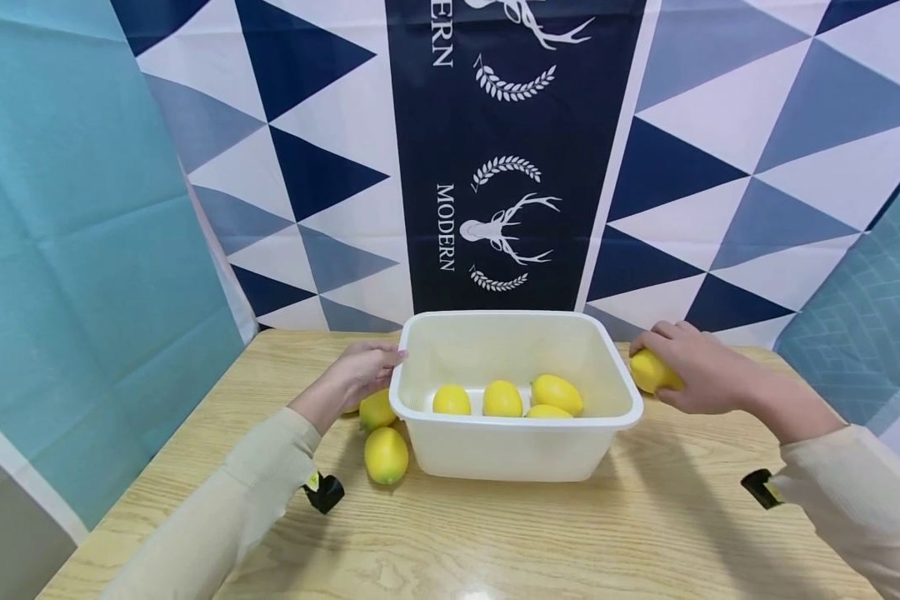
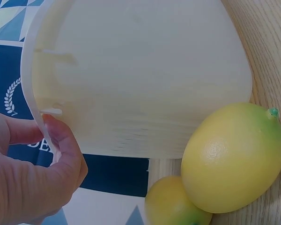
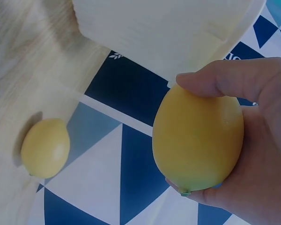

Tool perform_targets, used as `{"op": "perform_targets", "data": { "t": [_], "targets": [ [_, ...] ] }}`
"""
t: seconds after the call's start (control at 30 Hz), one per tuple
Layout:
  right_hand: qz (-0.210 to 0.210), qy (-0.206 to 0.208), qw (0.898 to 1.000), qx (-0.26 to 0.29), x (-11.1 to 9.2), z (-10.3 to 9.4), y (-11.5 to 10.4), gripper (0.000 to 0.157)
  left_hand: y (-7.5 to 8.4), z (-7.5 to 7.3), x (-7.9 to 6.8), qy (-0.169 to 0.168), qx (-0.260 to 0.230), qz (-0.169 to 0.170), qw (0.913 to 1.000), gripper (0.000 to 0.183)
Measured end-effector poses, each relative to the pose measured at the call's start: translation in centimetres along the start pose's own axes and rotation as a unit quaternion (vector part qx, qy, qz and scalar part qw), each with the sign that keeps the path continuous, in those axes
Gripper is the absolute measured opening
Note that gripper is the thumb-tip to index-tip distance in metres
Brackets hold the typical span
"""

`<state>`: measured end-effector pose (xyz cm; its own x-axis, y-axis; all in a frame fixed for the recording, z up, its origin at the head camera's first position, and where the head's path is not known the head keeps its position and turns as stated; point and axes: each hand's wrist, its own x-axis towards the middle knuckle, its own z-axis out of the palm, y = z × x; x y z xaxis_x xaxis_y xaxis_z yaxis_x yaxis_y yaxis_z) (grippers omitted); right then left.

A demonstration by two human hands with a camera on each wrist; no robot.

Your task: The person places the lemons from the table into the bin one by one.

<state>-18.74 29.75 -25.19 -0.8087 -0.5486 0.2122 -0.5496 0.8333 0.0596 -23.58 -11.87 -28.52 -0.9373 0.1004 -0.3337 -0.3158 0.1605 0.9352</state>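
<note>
A white plastic bin point(image 1: 502, 454) stands on the table with several yellow lemons point(image 1: 502, 399) inside. At its left end my left hand point(image 1: 360, 375) pinches the rim, thumb on one side and fingers on the other, as the left wrist view shows. My right hand point(image 1: 701, 371) grips a lemon point(image 3: 196, 140) just beyond the bin's right side, outside it. A second lemon point(image 3: 46, 147) lies on the table near that hand in the right wrist view. Left of the bin lie more lemons point(image 1: 386, 456), partly covered by the left hand and the bin.
The wooden table point(image 1: 450, 533) ends at a patterned cloth point(image 1: 330, 167) hanging behind it. Teal cloth point(image 1: 82, 233) hangs at the left. Black straps point(image 1: 324, 493) show below both sleeves.
</note>
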Motion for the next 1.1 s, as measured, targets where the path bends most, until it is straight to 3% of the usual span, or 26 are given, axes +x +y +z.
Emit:
{"op": "perform_targets", "data": {
  "t": [0.37,0.63,1.1],
  "targets": [
    [0.021,-0.025,0.999,-0.011,0.9,-1.3,-0.6,0.047,0.2,0.1,-0.2,0.006,-0.004,-0.002,1.0000,0.040],
    [0.008,-0.040,0.998,-0.047,1.9,-2.7,-0.7,0.045,0.1,0.1,-0.3,0.007,0.003,0.000,1.0000,0.041],
    [0.014,-0.054,0.998,-0.043,3.4,-4.3,-2.1,0.048,0.1,0.0,-0.2,0.004,-0.006,0.003,1.0000,0.039]
  ]
}}
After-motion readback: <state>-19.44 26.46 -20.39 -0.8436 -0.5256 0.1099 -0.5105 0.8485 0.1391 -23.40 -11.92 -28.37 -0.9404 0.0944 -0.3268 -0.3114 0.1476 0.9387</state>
